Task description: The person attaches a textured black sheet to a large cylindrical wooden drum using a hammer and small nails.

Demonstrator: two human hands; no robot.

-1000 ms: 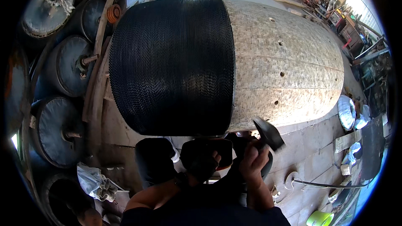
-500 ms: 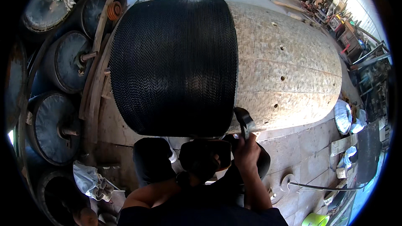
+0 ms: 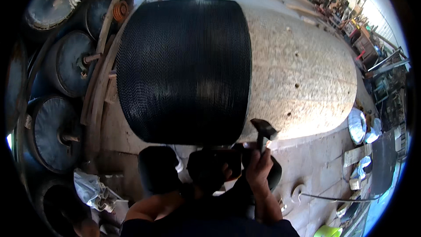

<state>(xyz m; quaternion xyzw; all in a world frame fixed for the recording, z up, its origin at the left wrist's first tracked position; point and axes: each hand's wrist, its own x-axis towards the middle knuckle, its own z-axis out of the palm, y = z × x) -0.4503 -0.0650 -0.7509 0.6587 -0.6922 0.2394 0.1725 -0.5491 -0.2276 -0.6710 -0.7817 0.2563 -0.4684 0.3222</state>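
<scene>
My right hand (image 3: 258, 166) is wrapped tight around the handle of a dark-headed steel hammer (image 3: 263, 128), head raised just under the lower edge of the big pale speckled drum (image 3: 302, 70) — right at the seam where the black ribbed mesh sleeve (image 3: 184, 70) ends. The drum's long axis runs left to right, up and ahead of my hand. My forearm rises steeply from below. My left hand is out of sight — I can't tell its state.

We see a small dark-headed hammer (image 3: 263, 131) gripped upright, head at twelve o'clock, just below the big pale speckled drum (image 3: 302, 79). Black ribbed mesh sheeting (image 3: 184, 70) wraps the drum's nine-o'clock half, its lower edge beside the hammer.
</scene>
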